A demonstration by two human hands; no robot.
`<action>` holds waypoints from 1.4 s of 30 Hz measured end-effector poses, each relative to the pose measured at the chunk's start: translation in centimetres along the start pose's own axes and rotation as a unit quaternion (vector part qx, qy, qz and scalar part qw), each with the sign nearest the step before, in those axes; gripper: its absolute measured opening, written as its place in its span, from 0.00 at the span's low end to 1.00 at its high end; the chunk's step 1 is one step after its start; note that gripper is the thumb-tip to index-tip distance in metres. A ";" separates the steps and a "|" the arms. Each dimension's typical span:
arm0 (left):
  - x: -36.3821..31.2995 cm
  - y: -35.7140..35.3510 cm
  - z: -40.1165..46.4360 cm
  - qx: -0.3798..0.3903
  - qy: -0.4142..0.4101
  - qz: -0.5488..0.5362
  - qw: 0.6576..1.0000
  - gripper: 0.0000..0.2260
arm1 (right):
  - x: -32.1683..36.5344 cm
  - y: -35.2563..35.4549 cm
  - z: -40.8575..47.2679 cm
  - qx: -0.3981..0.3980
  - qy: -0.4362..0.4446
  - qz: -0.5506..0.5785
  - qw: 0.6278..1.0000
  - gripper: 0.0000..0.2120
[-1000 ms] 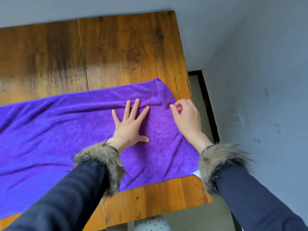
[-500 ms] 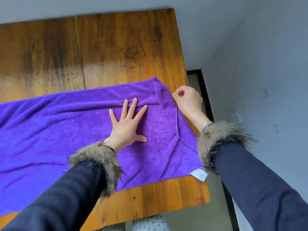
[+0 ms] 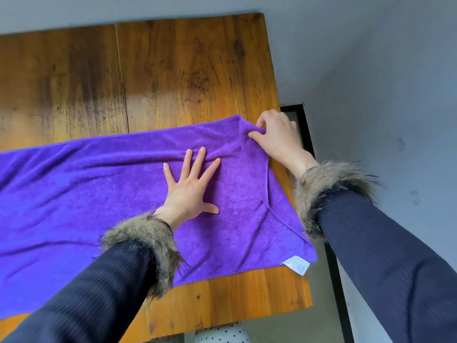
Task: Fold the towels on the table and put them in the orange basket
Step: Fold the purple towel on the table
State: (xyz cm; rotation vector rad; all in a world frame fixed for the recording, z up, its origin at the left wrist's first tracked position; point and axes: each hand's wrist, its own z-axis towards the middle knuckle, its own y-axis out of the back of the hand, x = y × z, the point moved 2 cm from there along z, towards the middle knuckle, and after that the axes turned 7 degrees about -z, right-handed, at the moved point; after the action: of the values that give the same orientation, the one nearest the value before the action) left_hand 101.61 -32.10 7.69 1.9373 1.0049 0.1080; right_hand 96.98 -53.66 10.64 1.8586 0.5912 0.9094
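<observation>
A purple towel point(image 3: 86, 194) lies spread lengthwise across the near half of a wooden table point(image 3: 173, 75), running off the left edge of view; its right end sits at the table's right edge. No container is in view. The only label is a small white tag point(image 3: 296, 265) at the towel's near right corner, w/ rows of print too small to read.

Left hand point(image 3: 190, 191) lies flat on the towel near its right end, fingers straight and spread, thumb out to the right, palm down on the cloth. Just beyond the fingertips a ridge of wrinkles runs left-right.

Right hand point(image 3: 277, 137) is at the far right corner, fingers curled, thumb and fingertips pinching a bit of the towel's edge, which rises slightly where it's held (a fold runs from that corner down toward the near side, w/ the stitched hem showing).

Both arms wear dark ribbed sleeves w/ fur cuffs point(image 3: 324, 191). Below the table's near edge, part of a white thing w/ black dots point(image 3: 220, 335) shows. Grey walls stand right and far.
</observation>
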 end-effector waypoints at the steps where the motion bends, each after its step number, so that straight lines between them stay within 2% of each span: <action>1: 0.0 0.0 0.0 0.001 0.000 -0.001 1.000 0.53 | -0.4 0.6 0.2 -0.008 -0.016 -0.009 1.000 0.08; 4: -0.2 0.1 -0.1 -0.004 0.000 0.017 1.000 0.53 | -1.8 1.9 1.1 -0.062 -0.054 -0.017 0.996 0.04; 7: -1.0 0.4 0.0 -0.026 -0.029 0.046 0.998 0.50 | -2.7 2.5 1.4 -0.124 -0.089 -0.008 0.988 0.13; 9: -1.7 0.5 0.2 -0.051 -0.060 0.021 0.997 0.44 | -2.6 2.1 0.5 -0.158 -0.075 -0.009 0.984 0.17; 11: -1.9 0.8 0.8 -0.084 -0.061 -0.027 0.994 0.36 | -2.2 0.6 -1.4 -0.171 -0.014 -0.028 0.985 0.18; 13: -1.5 1.5 1.9 -0.127 -0.036 -0.041 0.990 0.30 | -1.4 -1.9 -3.7 -0.147 0.047 -0.050 0.987 0.21; 16: -0.1 2.5 3.2 -0.158 -0.013 0.001 0.987 0.27 | 0.1 -4.8 -5.5 -0.079 0.098 -0.106 0.986 0.24; 20: 1.6 3.3 4.0 -0.109 -0.032 0.049 0.992 0.34 | 0.3 -5.7 -4.3 0.021 0.081 -0.147 0.986 0.32; 24: 2.1 4.2 5.1 -0.061 -0.034 0.057 0.996 0.41 | -0.2 -5.4 -3.5 0.045 0.082 -0.171 0.981 0.38; 27: 1.8 4.1 5.0 -0.077 -0.041 0.057 0.995 0.40 | -1.1 -5.1 -4.7 0.016 0.066 -0.090 0.994 0.35; 31: -0.3 1.1 2.6 -0.144 -0.091 0.045 0.984 0.35 | -4.0 -4.8 -8.5 -0.097 -0.063 0.077 0.990 0.26; 33: -2.0 -1.1 0.9 -0.142 -0.105 0.045 0.983 0.34 | -5.6 -4.9 -10.7 -0.112 -0.122 0.127 0.978 0.23; 37: -4.6 -4.1 -1.0 -0.111 -0.131 0.085 0.982 0.37 | -8.4 -5.6 -13.0 -0.016 -0.230 0.241 0.943 0.21; 40: -4.9 -4.9 -1.1 -0.077 -0.133 0.104 0.983 0.45 | -9.6 -5.9 -13.3 0.074 -0.296 0.353 0.884 0.21; 42: -4.8 -4.9 -1.0 -0.062 -0.126 0.105 0.985 0.48 | -10.1 -6.1 -13.5 0.108 -0.323 0.404 0.849 0.21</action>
State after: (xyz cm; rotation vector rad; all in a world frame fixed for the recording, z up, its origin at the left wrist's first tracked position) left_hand 94.98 -33.49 6.03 1.8829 0.6135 0.0420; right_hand 80.06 -50.99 5.38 2.4905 -0.5849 0.6440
